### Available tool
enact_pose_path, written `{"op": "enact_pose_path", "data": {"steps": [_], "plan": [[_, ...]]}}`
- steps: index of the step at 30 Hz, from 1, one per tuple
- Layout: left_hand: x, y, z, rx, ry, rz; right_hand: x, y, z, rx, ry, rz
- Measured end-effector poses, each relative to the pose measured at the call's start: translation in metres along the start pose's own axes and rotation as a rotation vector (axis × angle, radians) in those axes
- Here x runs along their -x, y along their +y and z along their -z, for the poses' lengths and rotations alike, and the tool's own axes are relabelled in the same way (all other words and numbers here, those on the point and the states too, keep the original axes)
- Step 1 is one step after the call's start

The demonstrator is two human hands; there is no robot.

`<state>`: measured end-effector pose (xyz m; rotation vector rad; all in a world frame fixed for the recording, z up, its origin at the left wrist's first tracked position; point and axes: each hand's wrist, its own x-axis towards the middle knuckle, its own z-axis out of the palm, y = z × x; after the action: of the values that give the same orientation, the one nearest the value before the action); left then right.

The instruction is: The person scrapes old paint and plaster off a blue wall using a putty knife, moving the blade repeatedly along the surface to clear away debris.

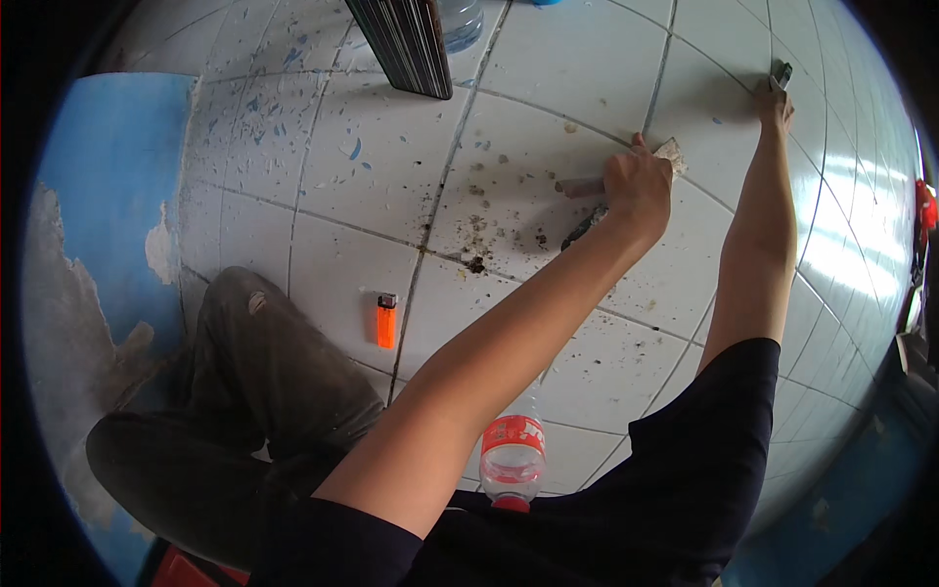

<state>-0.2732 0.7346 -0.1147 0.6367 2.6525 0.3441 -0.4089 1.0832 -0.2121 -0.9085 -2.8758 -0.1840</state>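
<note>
My left hand (640,183) is closed around a pale brown, stick-like item (579,188), low over the white tiled floor (587,51). A frayed, wider pale end (670,155) shows on the hand's far side; what it is, I cannot tell. Just below that hand, a dark green elongated thing (583,226) is partly hidden by my left forearm. Further off to the right, my right hand (776,108) grips a small dark and silvery object (783,75), too small to identify. Dark crumbs (475,263) and brown specks are scattered on the tiles left of my left hand.
An orange lighter (386,323) lies near my bent knee. A plastic bottle (513,449) with red label and cap is close to my body. A striped dark panel (411,51) and a clear bottle (461,26) stand ahead. Blue flakes (356,149) litter the tiles beside a peeling blue wall (125,213).
</note>
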Motion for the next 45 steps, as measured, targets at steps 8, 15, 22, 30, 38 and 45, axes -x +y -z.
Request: {"op": "enact_pose_path", "data": {"steps": [8, 15, 22, 30, 38, 45], "plan": [[0.000, 0.001, -0.011, 0.132, 0.123, -0.073, 0.088, -0.024, 0.077, -1.008, 0.546, -0.420], [-0.007, -0.012, -0.015, 0.066, -0.044, -0.089, 0.397, -0.019, 0.152, -1.692, 0.190, -0.553], [-0.010, -0.004, -0.007, 0.060, 0.097, -0.131, 0.605, -0.062, 0.149, -1.099, 0.401, -0.959], [0.014, -0.022, -0.002, 0.054, 0.299, -0.245, 0.607, -0.068, 0.147, -1.091, 0.494, -0.949], [0.074, -0.011, 0.084, 0.282, 0.461, -0.250, 0.606, -0.066, 0.152, -1.165, 0.477, -0.919], [0.127, -0.051, 0.127, 0.552, 0.611, -0.507, 0.604, -0.068, 0.150, -1.161, 0.518, -0.876]]}}
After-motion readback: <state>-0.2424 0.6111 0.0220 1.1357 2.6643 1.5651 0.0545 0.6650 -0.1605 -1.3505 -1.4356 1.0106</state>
